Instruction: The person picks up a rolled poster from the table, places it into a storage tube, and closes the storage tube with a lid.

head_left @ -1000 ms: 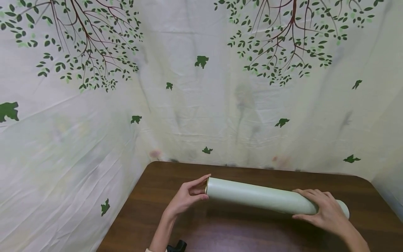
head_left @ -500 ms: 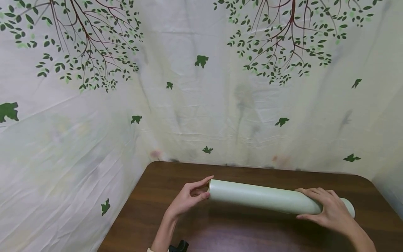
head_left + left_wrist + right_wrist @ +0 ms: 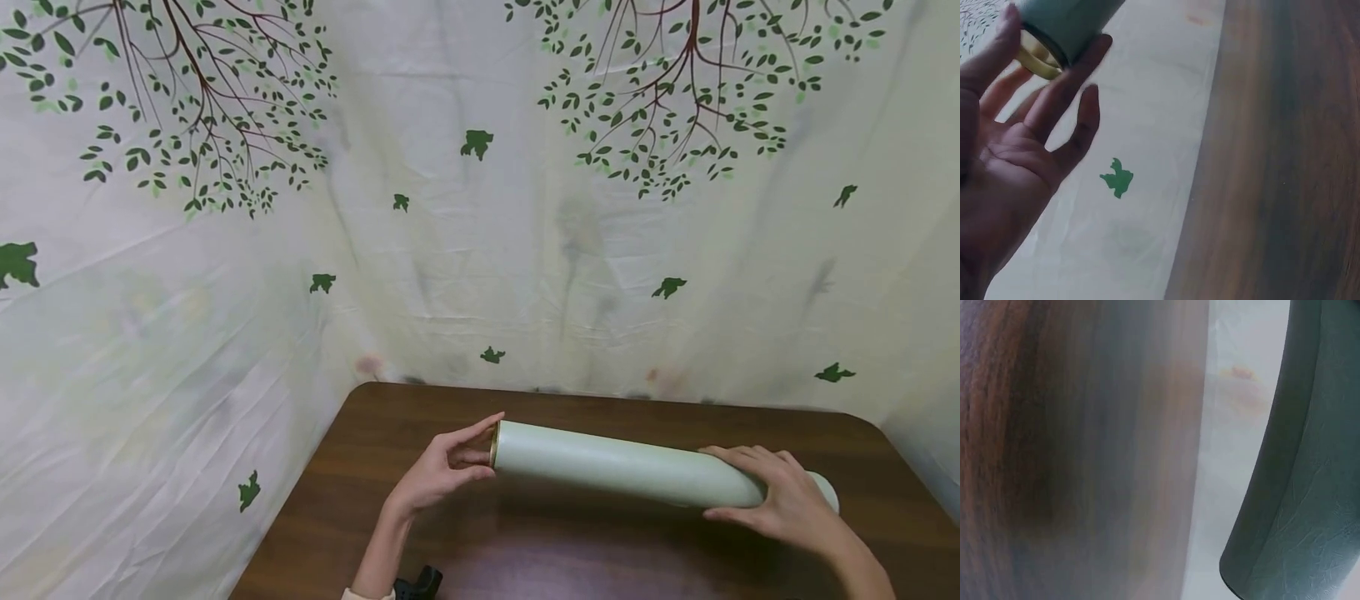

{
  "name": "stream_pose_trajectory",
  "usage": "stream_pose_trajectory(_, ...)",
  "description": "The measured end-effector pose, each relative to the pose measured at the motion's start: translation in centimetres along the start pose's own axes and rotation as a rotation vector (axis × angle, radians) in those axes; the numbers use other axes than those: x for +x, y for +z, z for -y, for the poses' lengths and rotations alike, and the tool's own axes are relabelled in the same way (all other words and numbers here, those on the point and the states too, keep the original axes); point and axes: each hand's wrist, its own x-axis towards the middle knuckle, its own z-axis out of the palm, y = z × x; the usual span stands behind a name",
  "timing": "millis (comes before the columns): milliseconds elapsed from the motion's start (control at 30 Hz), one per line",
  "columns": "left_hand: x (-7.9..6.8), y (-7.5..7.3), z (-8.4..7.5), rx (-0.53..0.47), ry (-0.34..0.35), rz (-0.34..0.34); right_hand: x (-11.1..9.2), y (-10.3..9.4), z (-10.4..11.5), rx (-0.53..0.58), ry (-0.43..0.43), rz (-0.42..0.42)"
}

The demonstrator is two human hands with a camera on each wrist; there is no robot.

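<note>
1 long, pale green tube [image 3: 615, 463], gold-rimmed at its left end, is held aslant over the table [image 3: 330, 508].

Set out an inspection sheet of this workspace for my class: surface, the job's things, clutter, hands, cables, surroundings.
Surface: brown wood-grain table, rounded at the far side.
Job's things: pale green cylinder, gold-coloured rim at one end.
Clutter: nothing seen.
Left hand: thumb and fingers hold the rimmed end; black object by the wrist.
Right hand: grips near the other end.
Cables: nothing seen.
Surroundings: pale backdrop printed with leafy branches and green shapes.
</note>
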Motion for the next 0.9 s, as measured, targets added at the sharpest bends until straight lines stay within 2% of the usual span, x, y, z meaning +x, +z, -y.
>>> stream_pose_trajectory(133, 0.1, 0.0, 0.1, -0.027, 0.044, -0.009, -0.1, -0.1, 0.0, 0.062, 0.007, 0.018)
stream_pose_trajectory(367, 0.5, 0.7, 0.6, -0.077, 0.118, -0.065, -0.1, 0.1, -0.2, 0.120, 0.009, 0.023)
stream_pose_trajectory(467, 0.4, 0.9, 0.6, -0.081, 0.099, -0.076, -0.3, 0.1, -0.2, 0.123, 0.022, 0.036)
stream_pose_trajectory(700, 0.0, 0.5, -0.6, -0.013, 0.011, -0.032, -0.7, -0.3, 0.1, 0.087, 0.065, 0.058)
stream_pose_trajectory(800, 0.1, 0.6, -1.0, -0.023, 0.015, -0.052, -0.5, -0.4, 0.1, 0.079, 0.051, 0.058)
stream_pose_trajectory(900, 0.2, 0.7, -1.2, -0.049, 0.015, -0.045, -0.2, -0.5, 0.2, 0.085, 0.037, 0.054)
